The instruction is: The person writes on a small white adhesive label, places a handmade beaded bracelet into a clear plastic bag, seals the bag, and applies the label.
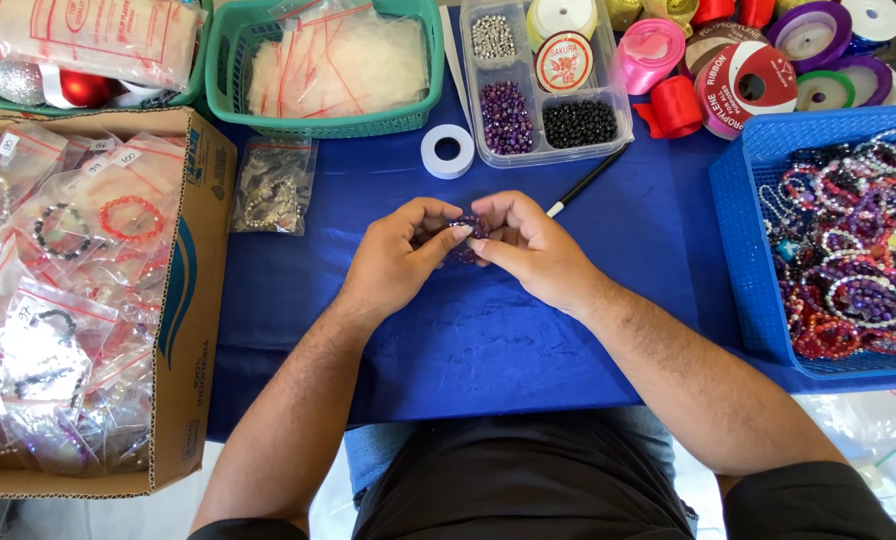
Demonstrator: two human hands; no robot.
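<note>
A purple beaded bracelet [467, 232] sits pinched between both hands, low over the middle of the blue tablecloth [468, 340]; only a few beads show between the fingers. The left hand [400, 255] closes narrowly on its left side with thumb and fingertips, and the right hand [528, 245] grips the right side the same way, the two hands touching at the knuckles.

Just beyond the right hand lies a thin black tool with a white tip [588, 180], pointing towards the far right. Farther off stands a clear compartment box [548, 85] holding silver, purple and black beads and spools of cord. To its left lies a roll of white tape [448, 150], and left again a small plastic bag of bracelets [276, 185].

At the far edge a green basket [328, 70] holds empty zip bags. A cluster of ribbon spools [748, 60] fills the far right corner. On the right, a blue basket [748, 250] is heaped with finished bead bracelets. On the left, a cardboard box [193, 300] holds bracelets packed singly in clear bags.
</note>
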